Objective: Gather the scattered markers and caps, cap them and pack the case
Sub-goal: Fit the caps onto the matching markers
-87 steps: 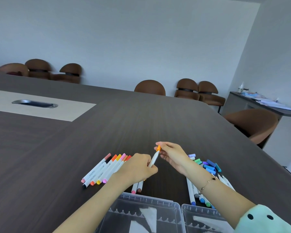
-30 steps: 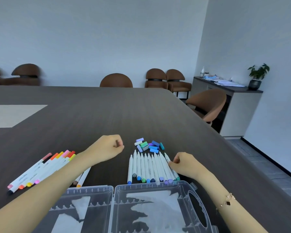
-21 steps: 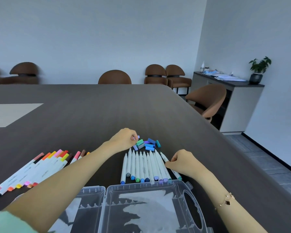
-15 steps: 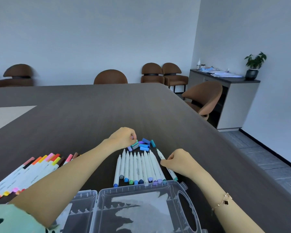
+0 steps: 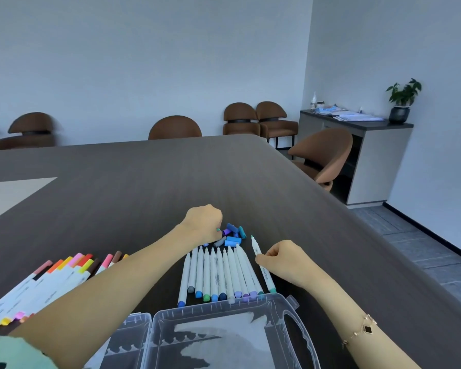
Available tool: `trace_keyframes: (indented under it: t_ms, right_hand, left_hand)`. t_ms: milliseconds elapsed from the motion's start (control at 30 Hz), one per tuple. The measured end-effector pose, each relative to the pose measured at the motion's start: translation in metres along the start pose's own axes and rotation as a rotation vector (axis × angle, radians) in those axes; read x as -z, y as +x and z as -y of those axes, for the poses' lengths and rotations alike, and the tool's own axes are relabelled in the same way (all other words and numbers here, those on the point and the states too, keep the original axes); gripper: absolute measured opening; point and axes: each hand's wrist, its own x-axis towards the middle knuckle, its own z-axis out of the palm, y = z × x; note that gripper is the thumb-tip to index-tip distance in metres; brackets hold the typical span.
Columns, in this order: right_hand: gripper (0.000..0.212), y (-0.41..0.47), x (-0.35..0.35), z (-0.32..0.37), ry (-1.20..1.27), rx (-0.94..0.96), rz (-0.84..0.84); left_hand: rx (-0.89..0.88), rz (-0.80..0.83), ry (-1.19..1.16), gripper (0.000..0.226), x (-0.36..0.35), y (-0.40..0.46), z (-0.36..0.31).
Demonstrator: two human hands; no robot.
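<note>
My right hand [image 5: 286, 258] is closed around an uncapped white marker [image 5: 256, 246] with a teal tip, its far end raised off the dark table [image 5: 144, 182]. My left hand [image 5: 204, 222] pinches a teal cap [image 5: 218, 230] at the edge of a pile of blue, purple and grey caps [image 5: 233, 234]. A row of uncapped white markers [image 5: 218, 272] with cool-coloured ends lies between my hands. Capped warm-coloured markers [image 5: 51, 280] lie at the left. The open clear plastic case [image 5: 224, 307] sits at the near edge.
Brown chairs [image 5: 175, 127] stand along the far side and at the right [image 5: 322, 153] of the table. A grey sideboard [image 5: 357, 145] with papers and a potted plant [image 5: 403, 101] is against the right wall. A pale inset panel [image 5: 8, 193] lies at the table's left.
My view swung right from the warm markers to the cool ones. My left hand reached into the cap pile and took a teal cap. My right hand lifted one marker out of the row.
</note>
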Motion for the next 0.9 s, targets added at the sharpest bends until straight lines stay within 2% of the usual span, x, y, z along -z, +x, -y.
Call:
trace_keyframes:
  t_ms: [67,133,200,333,567,733,900]
  right_hand:
    - [0.032,-0.001,0.001,0.001,0.019,0.007,0.014]
    - [0.033,-0.003,0.003,0.003,0.045,0.018,0.034]
    - [0.026,-0.006,0.003,0.006,0.087,0.025,0.065]
    - [0.010,-0.011,0.003,0.011,0.204,0.045,0.065]
    - [0.008,-0.016,0.010,0.012,0.245,0.109,0.005]
    - [0.011,-0.015,0.012,0.012,0.282,0.079,0.005]
    - [0.014,-0.014,0.010,0.014,0.281,0.082,-0.001]
  left_hand:
    - [0.047,-0.045,-0.112,0.022,0.000,-0.004,0.002]
    - [0.109,-0.081,-0.421,0.022,0.001,-0.006,0.006]
    - [0.137,-0.066,-0.733,0.023,0.007,-0.009,0.005]
    - [0.223,0.028,-1.062,0.023,0.017,-0.015,-0.008]
    - [0.304,0.030,-1.138,0.029,0.019,-0.014,-0.035]
    - [0.330,-0.072,-1.106,0.027,0.017,-0.009,-0.035]
    - [0.258,-0.010,-1.075,0.025,0.013,-0.011,-0.039]
